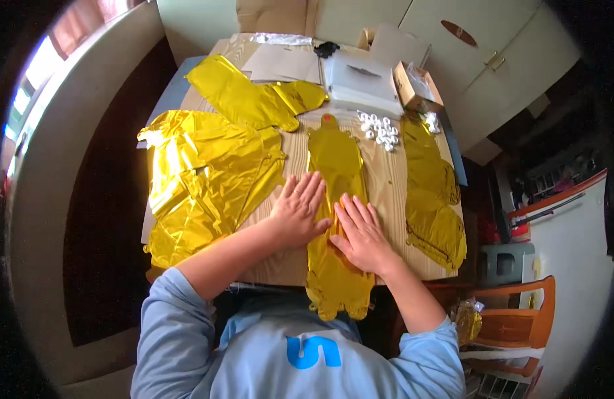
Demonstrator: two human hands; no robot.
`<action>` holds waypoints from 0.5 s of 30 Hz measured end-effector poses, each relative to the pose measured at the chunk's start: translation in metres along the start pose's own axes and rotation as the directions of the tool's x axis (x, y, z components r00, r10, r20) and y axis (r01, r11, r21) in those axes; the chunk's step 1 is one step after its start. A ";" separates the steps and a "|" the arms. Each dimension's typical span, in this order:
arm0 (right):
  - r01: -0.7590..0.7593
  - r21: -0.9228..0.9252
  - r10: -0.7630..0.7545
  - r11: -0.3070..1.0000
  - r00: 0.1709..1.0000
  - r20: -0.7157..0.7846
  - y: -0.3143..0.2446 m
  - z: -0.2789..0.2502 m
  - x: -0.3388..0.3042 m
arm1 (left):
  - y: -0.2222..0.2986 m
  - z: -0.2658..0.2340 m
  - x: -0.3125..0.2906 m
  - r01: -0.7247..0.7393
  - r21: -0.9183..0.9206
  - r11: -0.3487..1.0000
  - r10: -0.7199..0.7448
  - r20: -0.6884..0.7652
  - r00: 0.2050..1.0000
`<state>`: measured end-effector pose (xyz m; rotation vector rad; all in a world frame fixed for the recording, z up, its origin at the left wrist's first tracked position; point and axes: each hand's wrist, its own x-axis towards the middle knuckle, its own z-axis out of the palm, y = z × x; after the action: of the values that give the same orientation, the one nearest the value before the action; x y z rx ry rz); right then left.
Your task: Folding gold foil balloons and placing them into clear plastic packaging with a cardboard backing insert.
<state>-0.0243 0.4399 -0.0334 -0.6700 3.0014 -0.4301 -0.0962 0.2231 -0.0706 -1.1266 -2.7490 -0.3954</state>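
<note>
A flat, uninflated gold foil balloon (337,159) lies lengthwise in front of me, its lower end hanging over the table's near edge. My right hand (362,236) rests flat on its middle, fingers stretched out. Beside its left edge is my left hand (299,207), also outstretched, with the thumb reaching over the foil. To the left spreads a wrinkled heap of gold foil balloons (207,179). Behind that heap, another gold foil balloon (247,96) lies bent at an angle. More folded gold foil (430,193) runs along the right side.
At the back are a stack of clear plastic bags (360,83), a small cardboard box (419,90) and a cluster of small white rolled pieces (380,130). The wooden table (387,183) ends close to my body. A wooden chair (513,319) stands at the right.
</note>
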 end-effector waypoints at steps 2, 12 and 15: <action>-0.061 -0.004 0.061 0.998 0.996 0.060 -0.002 -0.031 0.021 | -0.006 0.001 -0.001 0.029 -0.166 0.986 -0.036 -0.042 0.998; -0.129 0.187 0.174 0.974 0.952 -0.250 0.085 -0.072 0.328 | -0.136 -0.061 0.036 0.172 -0.144 0.975 -0.197 -0.187 0.962; -0.096 0.070 0.115 0.993 0.920 -0.375 0.098 -0.050 0.395 | -0.154 -0.043 0.018 0.176 -0.119 0.977 -0.192 -0.135 0.972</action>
<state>-0.4271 0.3713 -0.0030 -0.4616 3.3499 -0.7017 -0.2164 0.1172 -0.0538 -0.8282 -2.7383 -0.6281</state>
